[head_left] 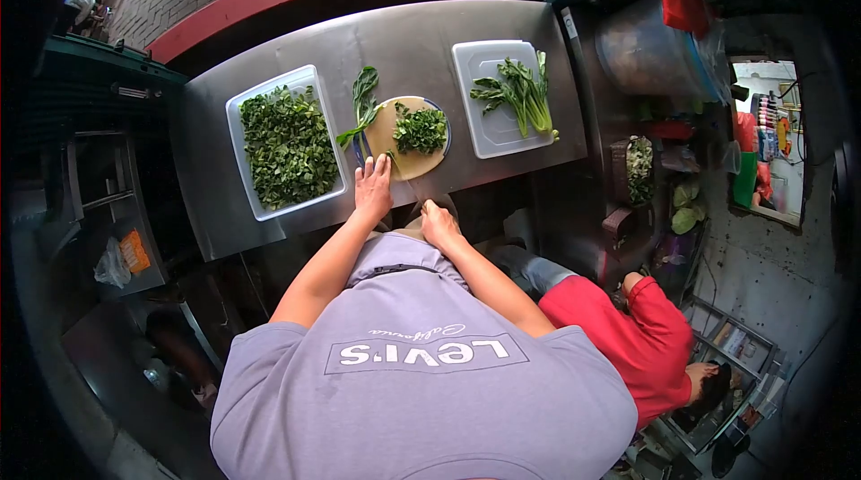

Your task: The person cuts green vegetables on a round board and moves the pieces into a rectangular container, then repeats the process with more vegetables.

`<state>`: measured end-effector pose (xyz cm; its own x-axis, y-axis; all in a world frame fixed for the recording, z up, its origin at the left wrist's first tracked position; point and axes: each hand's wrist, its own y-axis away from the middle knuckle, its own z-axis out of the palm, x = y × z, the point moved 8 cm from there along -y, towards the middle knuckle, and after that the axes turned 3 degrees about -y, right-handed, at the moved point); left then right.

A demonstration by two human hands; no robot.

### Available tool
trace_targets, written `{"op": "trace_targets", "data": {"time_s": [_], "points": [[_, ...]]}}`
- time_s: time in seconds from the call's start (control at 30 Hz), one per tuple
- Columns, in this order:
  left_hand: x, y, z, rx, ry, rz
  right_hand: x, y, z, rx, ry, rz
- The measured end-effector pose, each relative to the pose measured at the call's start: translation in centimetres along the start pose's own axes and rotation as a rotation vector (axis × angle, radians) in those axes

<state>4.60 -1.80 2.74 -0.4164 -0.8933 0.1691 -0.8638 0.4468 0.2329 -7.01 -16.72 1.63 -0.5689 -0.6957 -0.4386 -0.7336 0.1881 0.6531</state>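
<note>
Writing: the grey shirt (421,417) bears "LEVI'S" in a rectangular outline and "California" in script (both inverted in this view). Packaging in the surroundings is too small to read.

Hands and greens: the left hand (373,191) lies at the near-left edge of the round cutting board (408,162), fingers extended and close together over a small piece of green stem. The right hand (439,224) is closed around what appears to be a knife handle, near the board's near edge; a thin blade points toward the board. The chopped greens (420,129) lie on the board, beyond the left hand and to its right. A leafy stalk (363,103) lies beyond that hand, across the board's left rim.

Flanking items: the white tray (341,177) of cut leaves (287,148) stands left; the uncut greens (522,95) rest on a translucent lid (489,132) at right.
</note>
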Motion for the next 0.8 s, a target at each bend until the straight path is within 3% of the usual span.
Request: {"op": "trace_targets", "data": {"time_s": [0.8], "points": [[-0.7,0.8,1.2,0.025,-0.019,0.083,-1.2,-0.5,-2.2,0.075,-0.038,-0.03]]}}
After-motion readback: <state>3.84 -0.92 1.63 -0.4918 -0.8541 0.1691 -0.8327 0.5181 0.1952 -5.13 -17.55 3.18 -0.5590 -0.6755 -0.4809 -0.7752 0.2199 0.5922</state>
